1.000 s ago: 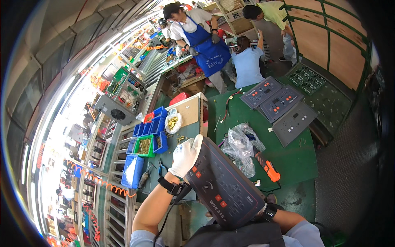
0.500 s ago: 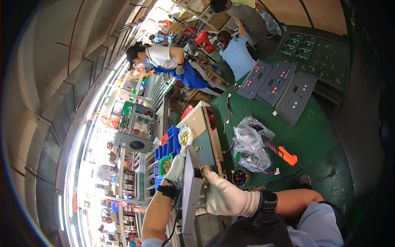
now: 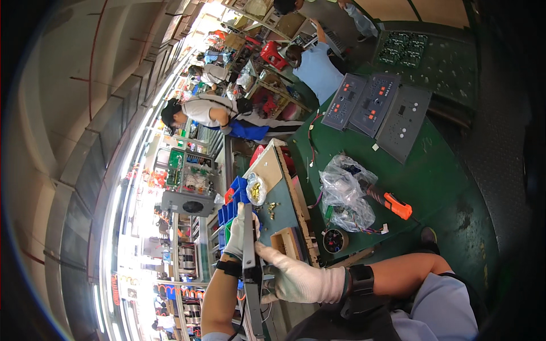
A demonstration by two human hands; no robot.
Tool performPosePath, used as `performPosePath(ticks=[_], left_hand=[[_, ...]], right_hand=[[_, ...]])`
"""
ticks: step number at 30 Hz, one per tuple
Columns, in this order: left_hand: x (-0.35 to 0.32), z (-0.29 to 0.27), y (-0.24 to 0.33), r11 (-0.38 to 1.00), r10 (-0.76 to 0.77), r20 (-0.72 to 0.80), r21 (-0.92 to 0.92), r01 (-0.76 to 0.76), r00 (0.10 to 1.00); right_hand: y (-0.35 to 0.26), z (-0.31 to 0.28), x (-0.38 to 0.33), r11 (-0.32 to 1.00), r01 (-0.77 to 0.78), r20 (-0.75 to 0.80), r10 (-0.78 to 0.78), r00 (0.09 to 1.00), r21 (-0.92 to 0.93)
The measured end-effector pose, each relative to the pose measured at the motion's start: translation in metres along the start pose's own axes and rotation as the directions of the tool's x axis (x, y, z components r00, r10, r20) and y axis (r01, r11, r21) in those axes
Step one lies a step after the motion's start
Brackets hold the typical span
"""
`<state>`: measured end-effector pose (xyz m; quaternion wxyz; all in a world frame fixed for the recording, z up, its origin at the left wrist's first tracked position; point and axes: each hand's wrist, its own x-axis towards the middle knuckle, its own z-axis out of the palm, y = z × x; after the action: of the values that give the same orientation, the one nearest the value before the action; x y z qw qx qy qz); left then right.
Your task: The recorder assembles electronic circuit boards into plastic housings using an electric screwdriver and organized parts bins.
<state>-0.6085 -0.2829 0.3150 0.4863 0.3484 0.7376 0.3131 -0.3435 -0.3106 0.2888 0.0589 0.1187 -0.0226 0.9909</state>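
Observation:
A grey metal panel (image 3: 248,236) stands nearly edge-on in front of me, so its faces are mostly hidden. My left hand (image 3: 234,241), in a white glove, is closed on its left side with the fingers along it. My right hand (image 3: 304,278), also gloved, grips the panel from the right. One of its fingers reaches to the panel near the middle, and the lower fingers bend in beneath. A thin wire runs down by the panel's lower part. Behind it lies a small tan open box (image 3: 286,244) on the workbench.
Beyond the panel are blue bins (image 3: 239,184), a plastic bag of brass parts (image 3: 256,189) and loose brass pieces (image 3: 272,210). On the green table (image 3: 421,182) at right lie control panels (image 3: 372,111), a clear plastic bag (image 3: 347,193), an orange-handled tool (image 3: 397,206) and a round container (image 3: 334,241). Co-workers stand farther off.
The panel has turned more edge-on and shifted slightly left, with both hands still on it. The tan box shows more fully. A co-worker in a blue apron has turned and leaned lower.

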Motion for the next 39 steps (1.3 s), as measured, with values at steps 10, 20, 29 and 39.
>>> performPosePath(ticks=[10,20,29,39], left_hand=[[0.01,-0.011,-0.018,0.971,0.127,-0.14,-0.186,-0.152,0.982],[0.018,-0.01,-0.021,0.991,0.077,-0.133,-0.097,-0.091,0.988],[0.029,-0.012,-0.03,0.988,0.067,-0.137,-0.132,-0.085,0.988],[0.02,0.006,-0.015,0.994,0.105,-0.218,-0.013,-0.11,0.97]], right_hand=[[0.004,-0.001,0.003,0.996,0.005,-0.028,-0.008,1.0,-0.085],[0.002,-0.001,0.004,0.998,0.004,-0.09,-0.01,0.996,-0.067],[0.004,-0.007,0.006,0.998,0.053,-0.097,-0.055,0.994,-0.026],[0.0,-0.004,-0.004,0.999,0.051,-0.067,-0.052,0.996,-0.015]])
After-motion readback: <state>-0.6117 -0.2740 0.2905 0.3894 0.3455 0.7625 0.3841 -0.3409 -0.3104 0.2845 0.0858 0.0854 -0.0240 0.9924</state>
